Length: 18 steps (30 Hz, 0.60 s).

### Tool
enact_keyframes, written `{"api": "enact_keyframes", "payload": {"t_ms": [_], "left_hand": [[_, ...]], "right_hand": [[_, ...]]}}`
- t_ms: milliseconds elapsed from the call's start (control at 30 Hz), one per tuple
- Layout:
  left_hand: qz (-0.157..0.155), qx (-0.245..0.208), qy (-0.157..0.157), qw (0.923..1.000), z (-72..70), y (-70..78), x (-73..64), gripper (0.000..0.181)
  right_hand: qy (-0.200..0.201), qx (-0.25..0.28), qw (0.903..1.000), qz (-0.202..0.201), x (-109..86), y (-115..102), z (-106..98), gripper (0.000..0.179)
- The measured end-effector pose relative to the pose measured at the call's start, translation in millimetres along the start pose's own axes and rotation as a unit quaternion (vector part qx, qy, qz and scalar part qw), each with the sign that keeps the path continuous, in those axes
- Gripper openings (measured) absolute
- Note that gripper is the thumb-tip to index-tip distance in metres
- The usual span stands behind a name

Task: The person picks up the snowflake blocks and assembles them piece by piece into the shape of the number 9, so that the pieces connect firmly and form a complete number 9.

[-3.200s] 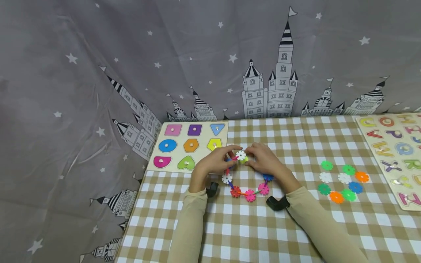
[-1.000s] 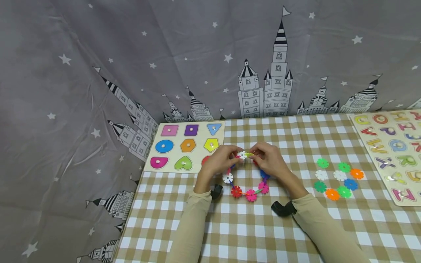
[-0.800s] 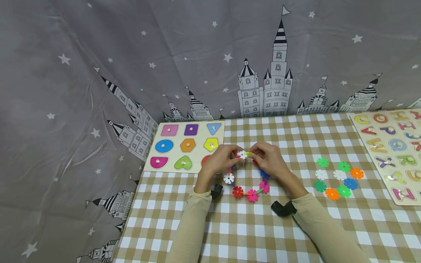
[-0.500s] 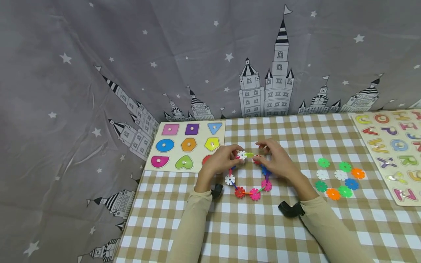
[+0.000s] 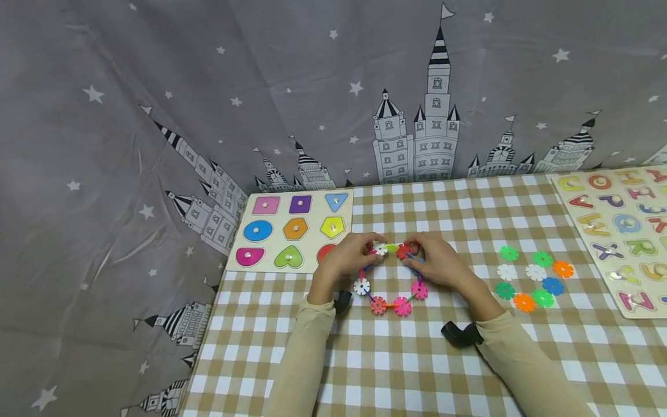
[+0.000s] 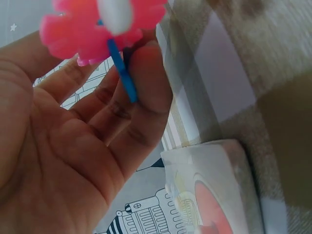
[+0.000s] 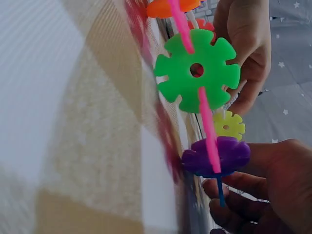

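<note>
A loop of interlocking flower-shaped plastic discs (image 5: 402,306) is over the checked cloth, flat discs alternating with ones standing on edge. My left hand (image 5: 350,252) pinches the loop at its far left, by a white disc (image 5: 380,249) with a pink one beside it. Between that white disc and a red disc (image 5: 403,251) sits a yellow-green disc (image 5: 391,248). My right hand (image 5: 438,258) has thumb and fingers around the red disc, holding the loop there. In the right wrist view, a green disc (image 7: 197,70) and a purple disc (image 7: 217,156) show close up.
Several loose discs (image 5: 553,286) in green, white, orange and blue lie to the right. A shape puzzle board (image 5: 283,243) is at the back left; a letter puzzle board (image 5: 599,255) is at the far right. A grey castle-print curtain (image 5: 292,58) hangs behind.
My right hand lets go of the yellow-green disc beside the white one, draws back rightward with parted fingers, then closes on the red disc. My left hand keeps its pinch.
</note>
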<state>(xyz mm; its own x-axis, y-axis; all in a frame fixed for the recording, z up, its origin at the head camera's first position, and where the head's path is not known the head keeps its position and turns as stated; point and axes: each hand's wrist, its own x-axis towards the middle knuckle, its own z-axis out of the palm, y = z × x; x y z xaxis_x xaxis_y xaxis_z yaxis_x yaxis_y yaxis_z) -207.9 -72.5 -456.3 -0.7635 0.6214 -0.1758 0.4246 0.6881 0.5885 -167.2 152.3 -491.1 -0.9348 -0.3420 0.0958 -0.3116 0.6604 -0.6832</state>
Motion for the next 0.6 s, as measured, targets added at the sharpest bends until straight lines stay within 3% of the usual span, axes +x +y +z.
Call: {"api": "enact_keyframes", "payload": {"t_ms": [600], "left_hand": [[-0.014, -0.005, -0.004, 0.9999, -1.7, -2.1, -0.8, 0.036]], "right_hand": [[-0.006, 0.025, 0.9996, 0.015, 2.0, -0.2, -4.3, 0.035]]}}
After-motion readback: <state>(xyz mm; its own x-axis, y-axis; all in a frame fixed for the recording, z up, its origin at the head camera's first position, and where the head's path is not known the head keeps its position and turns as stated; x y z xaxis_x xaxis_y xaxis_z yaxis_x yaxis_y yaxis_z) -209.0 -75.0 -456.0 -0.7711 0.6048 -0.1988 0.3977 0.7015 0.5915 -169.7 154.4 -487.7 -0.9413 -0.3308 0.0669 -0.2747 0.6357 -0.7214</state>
